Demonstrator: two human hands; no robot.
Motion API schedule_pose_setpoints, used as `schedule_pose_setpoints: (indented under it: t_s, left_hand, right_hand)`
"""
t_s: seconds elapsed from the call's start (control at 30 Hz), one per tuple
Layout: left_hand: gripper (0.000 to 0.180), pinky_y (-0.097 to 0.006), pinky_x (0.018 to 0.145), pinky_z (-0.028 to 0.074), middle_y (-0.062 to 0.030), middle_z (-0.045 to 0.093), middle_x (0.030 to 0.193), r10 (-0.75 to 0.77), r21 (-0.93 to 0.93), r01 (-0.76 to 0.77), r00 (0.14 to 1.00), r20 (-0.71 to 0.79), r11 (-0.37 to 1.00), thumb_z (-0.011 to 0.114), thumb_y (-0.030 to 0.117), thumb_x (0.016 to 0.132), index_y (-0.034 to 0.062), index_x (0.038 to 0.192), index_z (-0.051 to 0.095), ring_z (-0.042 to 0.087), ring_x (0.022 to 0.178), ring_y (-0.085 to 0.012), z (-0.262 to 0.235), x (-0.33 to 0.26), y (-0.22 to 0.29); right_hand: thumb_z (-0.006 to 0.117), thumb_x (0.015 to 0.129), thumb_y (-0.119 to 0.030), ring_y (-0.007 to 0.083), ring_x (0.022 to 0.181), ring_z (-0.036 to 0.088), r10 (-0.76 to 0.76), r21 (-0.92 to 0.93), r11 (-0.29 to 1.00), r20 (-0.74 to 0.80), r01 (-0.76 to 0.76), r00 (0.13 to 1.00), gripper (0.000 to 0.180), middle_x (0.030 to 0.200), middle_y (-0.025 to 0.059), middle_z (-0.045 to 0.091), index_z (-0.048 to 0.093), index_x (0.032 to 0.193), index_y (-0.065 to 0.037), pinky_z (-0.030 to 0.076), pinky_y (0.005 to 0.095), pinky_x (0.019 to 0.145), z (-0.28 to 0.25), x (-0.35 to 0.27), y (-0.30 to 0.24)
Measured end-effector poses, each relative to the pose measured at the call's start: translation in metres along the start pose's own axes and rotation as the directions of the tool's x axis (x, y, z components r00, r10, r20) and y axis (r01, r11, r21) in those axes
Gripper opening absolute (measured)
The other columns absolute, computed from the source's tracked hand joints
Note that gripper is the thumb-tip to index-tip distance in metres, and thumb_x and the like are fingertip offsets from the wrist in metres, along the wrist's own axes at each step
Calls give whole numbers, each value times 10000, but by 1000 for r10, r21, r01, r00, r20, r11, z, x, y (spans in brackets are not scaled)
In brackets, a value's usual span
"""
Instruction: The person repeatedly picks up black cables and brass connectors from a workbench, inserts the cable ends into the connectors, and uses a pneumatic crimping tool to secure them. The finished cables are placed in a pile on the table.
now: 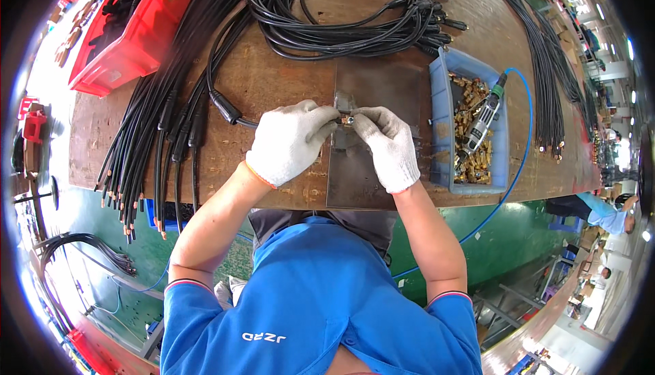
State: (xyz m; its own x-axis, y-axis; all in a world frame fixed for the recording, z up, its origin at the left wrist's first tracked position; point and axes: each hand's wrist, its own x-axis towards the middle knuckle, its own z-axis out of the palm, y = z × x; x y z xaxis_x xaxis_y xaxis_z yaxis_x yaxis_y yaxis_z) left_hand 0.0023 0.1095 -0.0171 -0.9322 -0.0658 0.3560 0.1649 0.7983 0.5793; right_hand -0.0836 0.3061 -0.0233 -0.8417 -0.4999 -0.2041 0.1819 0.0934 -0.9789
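In white knit gloves, my two hands meet over a dark plate (361, 181) on the table. My left hand (286, 142) is closed on a black cable (246, 123), which enters it from the left behind a thick black sleeve (225, 107). Between my fingertips a small brass fitting (347, 121) shows at the cable's end. The thumb and fingers of my right hand (390, 148) pinch this fitting from the right. Just beyond the fingers stands a small metal block (343, 100). My fingers partly hide the cable end.
At right, a blue bin (442, 116) holds many brass fittings (467, 92); a power tool (484, 119) with a blue hose (530, 116) lies across it. Coiled black cables (321, 44) lie at the back. More cables (136, 136) hang over the left front edge, beside a red bin (136, 44).
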Motion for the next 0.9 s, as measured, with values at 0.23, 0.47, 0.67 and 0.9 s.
schedule_pose_setpoints:
  t_s: [0.23,0.47,0.67,0.9]
  left_hand:
    - [218,-456,716,567,-124,684,862,30,-2,-30,1000,7,1000,769,160,915,128,1130,785,713,814,-362,3,3,-8]
    - [203,-452,717,575,-113,690,875,35,60,-35,999,2,998,760,207,931,137,1120,783,718,823,-355,-4,9,-10]
    - [184,-447,735,578,-104,694,877,5,208,-22,997,82,978,761,210,918,157,1092,786,720,830,-344,19,1,-23]
    - [160,-447,729,574,-99,683,860,12,127,-11,1000,-8,992,759,211,916,161,1066,780,715,820,-344,25,0,-25]
  right_hand:
    - [733,1036,-132,63,876,676,-122,-189,975,7,121,993,169,966,27,775,766,1113,16,556,257,785,0,6,3]
    - [763,970,-128,226,963,739,-377,-528,763,107,374,920,159,1078,114,765,793,1098,-40,582,339,856,-5,22,-8]
    - [771,932,-129,292,1031,744,-346,-713,596,188,370,919,181,1114,147,756,783,1084,-30,580,374,904,-4,27,-11]
    - [773,925,-198,327,1044,734,-381,-705,597,169,382,909,200,1107,142,761,779,1088,-82,587,419,910,-15,16,-24]
